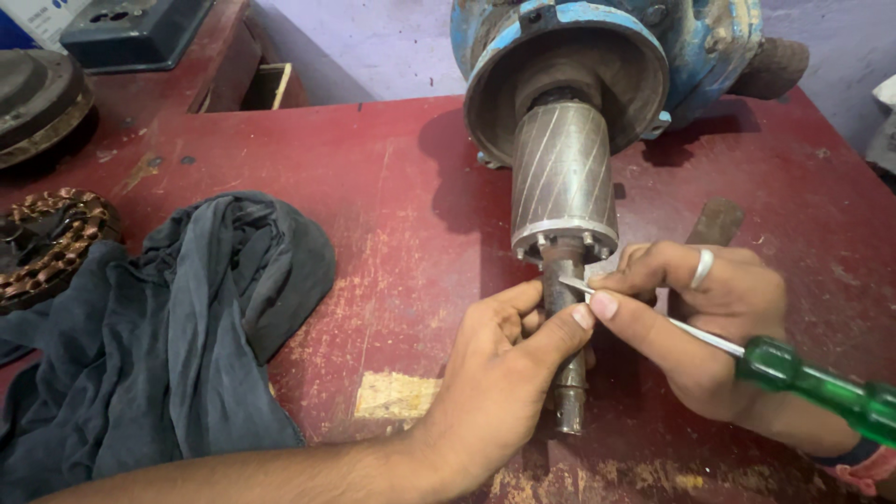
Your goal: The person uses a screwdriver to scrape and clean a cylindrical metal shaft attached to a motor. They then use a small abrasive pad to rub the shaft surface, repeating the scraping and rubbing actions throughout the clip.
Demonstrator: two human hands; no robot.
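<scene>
Rotor (pixel 563 177) lies on red table (pixel 373 187), half out of blue motor housing (pixel 597 37). Left hand (pixel 495 383) pinches steel shaft (pixel 565 280); right hand (pixel 709 308) clasps green screwdriver (pixel 821 387). Likely heavy, rigid; hold by shaft.

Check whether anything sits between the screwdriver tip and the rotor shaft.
Nothing visible does. The screwdriver in the right hand has its tip right at the shaft, just below the rotor. The left hand grips the shaft beside the tip, not across it.

The rotor (pixel 563 177) was dull grey metal, the screwdriver handle (pixel 821 385) glossy green plastic, the cloth (pixel 177 327) matt dark fabric, the table (pixel 373 187) worn red paint.
</scene>
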